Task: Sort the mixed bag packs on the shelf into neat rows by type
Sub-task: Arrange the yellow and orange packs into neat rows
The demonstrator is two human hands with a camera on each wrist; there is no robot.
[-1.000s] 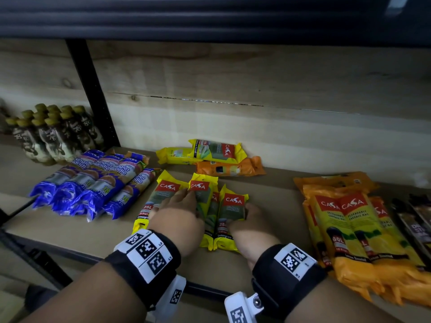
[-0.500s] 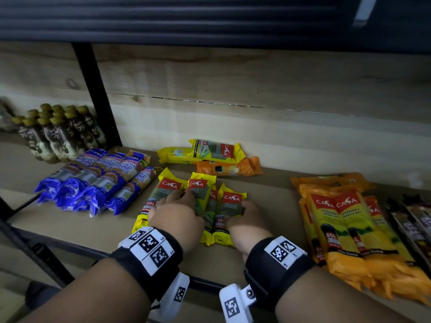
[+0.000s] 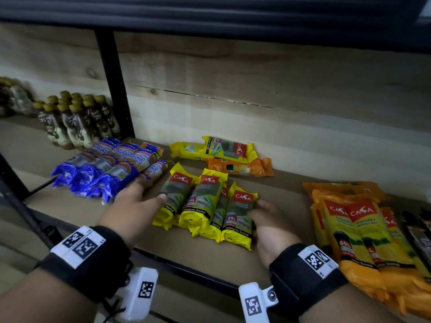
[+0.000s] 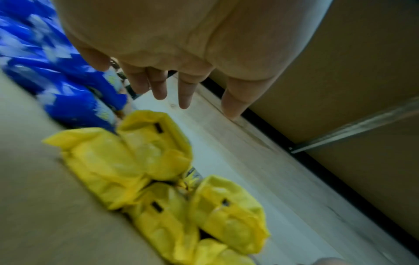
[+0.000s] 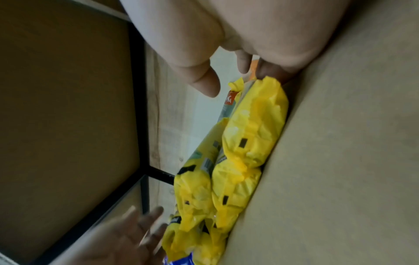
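Note:
Several yellow 25L bag packs (image 3: 205, 201) lie side by side in a row near the front of the shelf board (image 3: 282, 190). My left hand (image 3: 140, 197) lies flat with straight fingers in the gap between that row and the blue packs (image 3: 109, 169); its thumb touches the leftmost yellow pack. In the left wrist view the left hand (image 4: 204, 107) shows spread fingers holding nothing above the yellow packs (image 4: 158, 179). My right hand (image 3: 261, 217) rests against the right side of the rightmost yellow pack. In the right wrist view the right hand (image 5: 229, 78) has its thumb free of the yellow packs (image 5: 249, 134).
Two more yellow packs (image 3: 224, 149) and an orange pack (image 3: 240, 167) lie at the back wall. Large orange 60L packs (image 3: 363, 229) are stacked at the right, with dark packs (image 3: 419, 231) beyond. Bottles (image 3: 77, 122) stand back left behind a black upright (image 3: 116, 89).
My left hand has slid off the top of the yellow packs to their left side, near the blue packs. My right hand has moved to the row's right flank.

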